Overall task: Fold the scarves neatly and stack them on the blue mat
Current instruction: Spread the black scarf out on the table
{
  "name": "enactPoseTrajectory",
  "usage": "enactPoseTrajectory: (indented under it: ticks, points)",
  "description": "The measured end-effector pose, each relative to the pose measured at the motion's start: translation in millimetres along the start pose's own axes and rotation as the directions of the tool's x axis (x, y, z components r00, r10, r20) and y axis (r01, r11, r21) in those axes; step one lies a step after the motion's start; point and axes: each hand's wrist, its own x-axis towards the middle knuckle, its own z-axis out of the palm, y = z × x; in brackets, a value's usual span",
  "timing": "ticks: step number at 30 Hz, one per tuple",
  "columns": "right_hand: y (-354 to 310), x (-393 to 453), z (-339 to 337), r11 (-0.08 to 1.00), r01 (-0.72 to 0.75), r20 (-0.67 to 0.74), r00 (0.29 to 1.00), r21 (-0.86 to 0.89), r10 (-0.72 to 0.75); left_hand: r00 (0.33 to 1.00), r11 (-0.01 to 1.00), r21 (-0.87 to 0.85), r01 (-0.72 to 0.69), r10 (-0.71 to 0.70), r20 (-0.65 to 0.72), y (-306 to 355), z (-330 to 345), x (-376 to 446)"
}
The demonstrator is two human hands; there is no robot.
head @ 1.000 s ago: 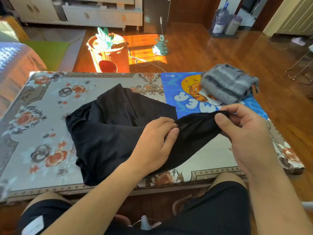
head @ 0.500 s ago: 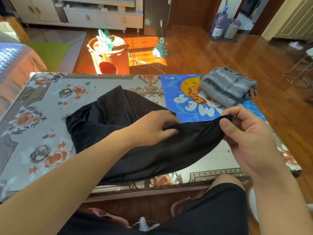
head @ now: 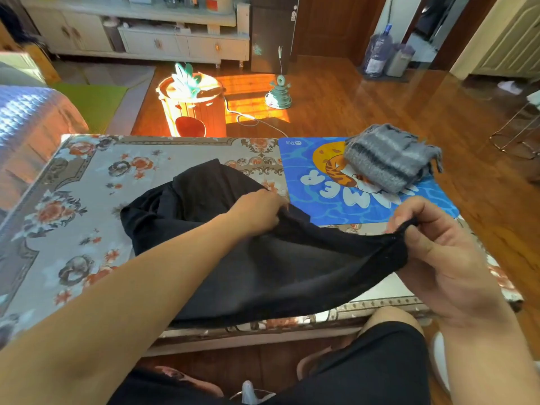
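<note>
A thin black scarf [head: 280, 270] lies rumpled across the middle of the floral-covered table [head: 73, 200]. My left hand [head: 257, 211] grips its upper edge near the mat's left border. Thumb and fingers of my right hand [head: 438, 252] pinch the scarf's right end, held a little above the table near its front right. The edge stretches between the two hands. A folded grey striped knitted scarf [head: 388, 156] rests on the far right part of the blue mat [head: 350, 209], which has a tiger picture and white letters.
The table's front edge is just ahead of my knees. On the wooden floor beyond stand an orange wooden bucket [head: 193, 109], a small teal cat toy [head: 279, 95] with a white cable, and cabinets at the back. A bed [head: 26, 127] is at the left.
My left hand has slid away from me along the scarf's edge, toward the mat's left border. My right hand has kept its pinch, so the edge is drawn out longer between them.
</note>
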Motion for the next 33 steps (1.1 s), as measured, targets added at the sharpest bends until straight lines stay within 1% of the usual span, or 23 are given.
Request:
enactPoseTrajectory:
  ticks: [3, 5, 6, 8, 9, 10, 11, 13, 15, 16, 17, 18, 19, 20, 21, 22, 23, 24, 25, 27, 28, 30, 33]
  points:
    - [-7.7, -2.7, -1.4, 0.998, 0.03, -0.053, 0.998, 0.064, -0.027, 0.963, 0.981, 0.024, 0.192, -0.184, -0.196, -43.7, 2.5, 3.2]
    - [-7.3, 2.6, -4.0, 0.998, 0.009, -0.2, 0.98, 0.054, 0.002, 0.893, 0.962, -0.035, 0.272, -0.266, -0.362, -64.8, -13.7, 2.5]
    - [-3.6, 8.9, -8.5, 1.0, -0.004, -0.291, 0.957, 0.03, 0.013, 0.823, 0.946, -0.12, 0.3, -0.32, -0.468, -75.0, -31.2, 4.0]
    - [5.3, 26.7, -15.7, 0.994, -0.058, -0.464, 0.886, -0.093, 0.008, 0.615, 0.909, -0.285, 0.303, -0.415, -0.67, -89.4, -88.4, 0.8]
    - [8.7, 37.8, -17.0, 0.984, -0.083, -0.519, 0.854, -0.156, -0.01, 0.5, 0.918, -0.309, 0.247, -0.394, -0.771, -93.6, -121.7, -5.9]
    - [12.5, 48.9, -17.2, 0.975, -0.088, -0.549, 0.835, -0.204, -0.04, 0.412, 0.946, -0.27, 0.177, -0.32, -0.853, -94.6, -151.8, -16.9]
    - [16.2, 59.2, -16.0, 0.969, -0.09, -0.564, 0.824, -0.232, -0.058, 0.363, 0.975, -0.184, 0.128, -0.219, -0.906, -91.6, -174.9, -32.3]
    - [24.1, 78.2, -12.9, 0.964, -0.07, -0.572, 0.815, -0.258, -0.094, 0.319, 0.995, 0.012, 0.102, -0.022, -0.948, -79.1, -187.8, -70.7]
    - [31.8, 92.7, -9.7, 0.95, -0.071, -0.57, 0.812, -0.304, -0.122, 0.341, 0.969, 0.209, 0.133, 0.153, -0.927, -70.1, -157.9, -118.9]
    - [35.9, 97.8, -9.0, 0.936, -0.087, -0.555, 0.823, -0.342, -0.126, 0.394, 0.948, 0.281, 0.148, 0.204, -0.896, -68.1, -129.7, -144.9]
    - [41.1, 102.2, -8.9, 0.921, -0.108, -0.544, 0.83, -0.375, -0.124, 0.489, 0.934, 0.32, 0.16, 0.207, -0.847, -73.0, -93.9, -168.8]
    - [45.5, 105.4, -8.2, 0.902, -0.137, -0.533, 0.838, -0.41, -0.116, 0.625, 0.93, 0.316, 0.188, 0.135, -0.769, -81.8, -53.7, -188.3]
    - [49.8, 108.6, -6.9, 0.88, -0.161, -0.516, 0.85, -0.447, -0.107, 0.77, 0.922, 0.294, 0.251, -0.007, -0.638, -91.6, -13.0, -201.8]
    - [52.6, 111.4, -2.7, 0.853, -0.181, -0.486, 0.869, -0.49, -0.095, 0.876, 0.899, 0.28, 0.338, -0.191, -0.444, -98.2, 25.1, -211.1]
    - [55.1, 115.3, 1.9, 0.819, -0.19, -0.444, 0.892, -0.542, -0.087, 0.912, 0.888, 0.251, 0.384, -0.324, -0.25, -99.9, 58.6, -217.9]
    - [56.7, 118.9, 8.1, 0.772, -0.199, -0.396, 0.915, -0.604, -0.074, 0.912, 0.888, 0.21, 0.409, -0.393, -0.114, -94.2, 83.4, -222.1]
    - [58.0, 122.1, 15.0, 0.72, -0.197, -0.343, 0.938, -0.666, -0.06, 0.907, 0.897, 0.14, 0.42, -0.413, -0.075, -82.6, 97.8, -223.0]
    - [57.9, 125.0, 23.3, 0.665, -0.187, -0.292, 0.955, -0.723, -0.049, 0.907, 0.91, 0.034, 0.413, -0.407, -0.109, -69.6, 103.5, -218.5]
    - [57.6, 128.2, 30.0, 0.615, -0.169, -0.247, 0.968, -0.77, -0.044, 0.906, 0.93, -0.083, 0.358, -0.368, -0.211, -53.1, 102.1, -209.7]
    - [55.1, 133.2, 44.6, 0.54, -0.146, -0.189, 0.982, -0.829, -0.025, 0.862, 0.951, -0.256, 0.172, -0.271, -0.428, -13.3, 82.8, -188.4]
    - [51.9, 134.1, 52.3, 0.507, -0.137, -0.169, 0.986, -0.851, -0.016, 0.818, 0.95, -0.304, 0.074, -0.232, -0.527, 5.9, 70.1, -176.9]
    - [44.0, 134.9, 65.8, 0.469, -0.103, -0.126, 0.992, -0.877, -0.018, 0.684, 0.948, -0.313, -0.063, -0.187, -0.705, 36.9, 46.4, -153.1]
    - [33.3, 131.5, 82.0, 0.486, -0.071, -0.093, 0.995, -0.871, -0.023, 0.538, 0.943, -0.326, -0.067, -0.241, -0.808, 55.6, 20.2, -123.1]
